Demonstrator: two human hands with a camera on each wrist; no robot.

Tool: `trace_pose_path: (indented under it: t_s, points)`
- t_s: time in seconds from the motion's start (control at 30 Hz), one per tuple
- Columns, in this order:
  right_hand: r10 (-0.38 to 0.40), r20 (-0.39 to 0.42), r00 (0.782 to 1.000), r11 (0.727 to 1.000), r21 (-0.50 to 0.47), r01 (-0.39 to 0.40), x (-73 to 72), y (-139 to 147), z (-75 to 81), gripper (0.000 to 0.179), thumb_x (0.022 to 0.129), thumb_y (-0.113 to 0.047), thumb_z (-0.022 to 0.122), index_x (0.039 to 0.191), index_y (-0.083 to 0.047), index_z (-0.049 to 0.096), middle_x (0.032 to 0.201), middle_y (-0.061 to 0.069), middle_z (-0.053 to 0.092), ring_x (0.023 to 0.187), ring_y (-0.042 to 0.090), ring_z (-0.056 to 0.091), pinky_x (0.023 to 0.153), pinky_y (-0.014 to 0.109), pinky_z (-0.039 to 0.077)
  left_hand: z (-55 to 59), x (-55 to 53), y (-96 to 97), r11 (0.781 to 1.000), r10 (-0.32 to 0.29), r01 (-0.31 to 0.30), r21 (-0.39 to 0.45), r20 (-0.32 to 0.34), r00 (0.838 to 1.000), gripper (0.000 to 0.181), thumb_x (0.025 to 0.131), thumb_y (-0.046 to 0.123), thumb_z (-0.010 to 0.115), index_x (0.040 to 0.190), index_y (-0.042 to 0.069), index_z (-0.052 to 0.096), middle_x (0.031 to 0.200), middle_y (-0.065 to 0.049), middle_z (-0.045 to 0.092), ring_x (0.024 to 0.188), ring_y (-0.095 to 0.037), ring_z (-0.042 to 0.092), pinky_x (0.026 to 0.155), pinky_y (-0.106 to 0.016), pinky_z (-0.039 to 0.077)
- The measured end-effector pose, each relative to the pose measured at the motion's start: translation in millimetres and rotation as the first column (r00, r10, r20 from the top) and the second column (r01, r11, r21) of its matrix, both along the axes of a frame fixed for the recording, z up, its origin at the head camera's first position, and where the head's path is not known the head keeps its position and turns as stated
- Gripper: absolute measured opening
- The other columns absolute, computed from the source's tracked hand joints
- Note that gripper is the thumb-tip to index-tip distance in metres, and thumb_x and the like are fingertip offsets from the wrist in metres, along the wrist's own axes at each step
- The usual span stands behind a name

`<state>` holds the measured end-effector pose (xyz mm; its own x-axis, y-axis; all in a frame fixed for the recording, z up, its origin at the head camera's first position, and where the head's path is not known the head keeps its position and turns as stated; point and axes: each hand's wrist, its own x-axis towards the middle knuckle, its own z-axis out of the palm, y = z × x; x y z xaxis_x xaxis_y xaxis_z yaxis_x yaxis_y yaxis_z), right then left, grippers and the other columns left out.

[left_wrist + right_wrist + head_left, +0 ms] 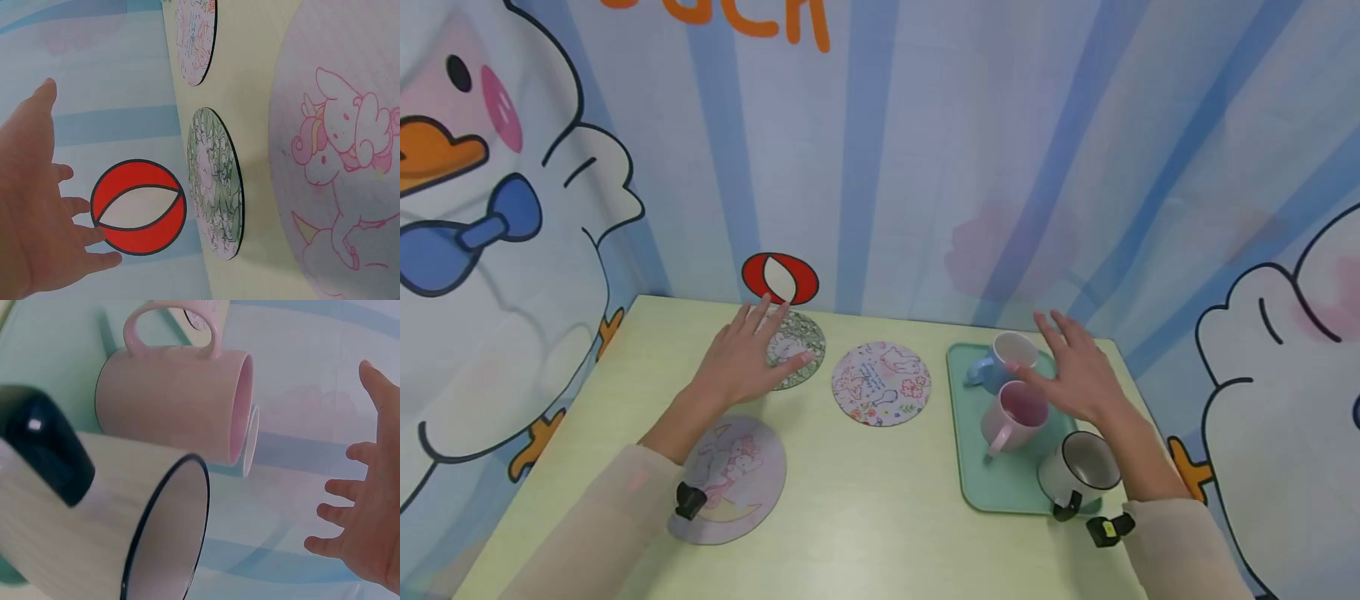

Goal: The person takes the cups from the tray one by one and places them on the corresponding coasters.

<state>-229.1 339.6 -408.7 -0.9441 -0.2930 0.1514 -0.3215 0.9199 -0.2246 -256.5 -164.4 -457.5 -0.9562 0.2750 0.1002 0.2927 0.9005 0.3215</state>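
My left hand (pixel 747 357) hovers over the green patterned round mat (pixel 801 337), fingers spread and holding nothing. Under that forearm lies a larger lilac round mat (pixel 752 483) with a pink unicorn drawing. My right hand (pixel 1071 371), also spread and bare, is above the right side of a green tray (pixel 1000 492). On the tray stand a blue mug (pixel 992 371), a pink mug (pixel 1011 417) and a white mug (pixel 1075 471) with a black rim and dark handle. In the right wrist view the hand (pixel 375 494) is apart from the mugs.
A white round mat (pixel 881 383) with floral drawings lies between the left hand and the tray. The pale yellow table (pixel 865 508) backs onto a blue-and-white striped curtain (pixel 917 167) with cartoon ducks. A red-and-white oval (pixel 805 279) is printed on it.
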Motion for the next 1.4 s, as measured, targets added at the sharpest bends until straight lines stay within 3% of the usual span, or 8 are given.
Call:
trace_pose_path:
  t_s: [0.23,0.5,0.73,0.97,1.2,1.4]
  points:
    - [-0.007,0.021,1.0,0.999,-0.042,0.008,1.9,13.2,1.5,0.091,0.103,-0.055,0.06,0.17,-0.008,0.02,0.169,0.032,0.022,0.15,0.06,0.025,0.108,0.081,0.029,-6.9,-0.6,-4.5,0.998,0.023,-0.024,0.06,0.026,0.999,0.098,0.099,0.074,0.049,0.171,0.014,0.02,0.176,-0.019,0.009,0.159,-0.051,0.01,0.117,-0.077,0.022]
    - [-0.031,0.054,0.998,0.992,-0.123,0.038,3.5,28.9,-0.2,0.09,0.103,-0.052,0.062,0.17,-0.01,0.02,0.166,0.033,0.026,0.149,0.059,0.026,0.109,0.082,0.024,-17.4,0.7,-7.2,0.993,0.048,-0.048,0.104,0.004,0.999,0.098,0.099,0.075,0.049,0.17,0.012,0.023,0.176,-0.02,0.012,0.158,-0.052,0.014,0.117,-0.076,0.023]
    - [-0.063,0.112,0.992,0.983,-0.163,0.081,4.7,41.4,-7.5,0.088,0.105,-0.051,0.059,0.17,-0.009,0.017,0.164,0.037,0.024,0.146,0.06,0.028,0.105,0.083,0.029,-26.4,5.4,-11.6,0.991,0.064,-0.066,0.12,0.024,0.998,0.097,0.098,0.076,0.049,0.171,0.018,0.021,0.176,-0.019,0.011,0.158,-0.052,0.014,0.116,-0.076,0.025]
    - [-0.07,0.157,0.985,0.968,-0.229,0.105,5.1,54.7,-18.6,0.083,0.109,-0.049,0.054,0.171,-0.01,0.015,0.155,0.036,0.036,0.137,0.056,0.042,0.1,0.078,0.038,-36.6,6.6,-18.3,0.984,0.08,-0.086,0.157,0.047,0.996,0.096,0.099,0.075,0.049,0.171,0.019,0.019,0.175,-0.022,0.011,0.158,-0.05,0.015,0.114,-0.077,0.026]
    - [-0.091,0.274,0.957,0.957,-0.24,0.16,5.1,68.2,-30.3,0.082,0.111,-0.052,0.047,0.168,-0.002,0.017,0.155,0.038,0.037,0.136,0.056,0.045,0.103,0.075,0.041,-46.8,6.4,-21.1,0.966,0.115,-0.125,0.227,0.056,0.992,0.095,0.099,0.072,0.052,0.17,0.014,0.023,0.175,-0.023,0.012,0.158,-0.049,0.016,0.113,-0.077,0.029]
    - [-0.098,0.357,0.929,0.938,-0.279,0.206,7.9,79.1,-39.9,0.082,0.112,-0.052,0.044,0.167,0.003,0.018,0.153,0.039,0.038,0.137,0.058,0.043,0.103,0.073,0.043,-55.2,4.9,-23.8,0.954,0.142,-0.164,0.252,0.103,0.985,0.096,0.1,0.071,0.053,0.17,0.014,0.021,0.174,-0.027,0.011,0.157,-0.051,0.016,0.113,-0.078,0.028]
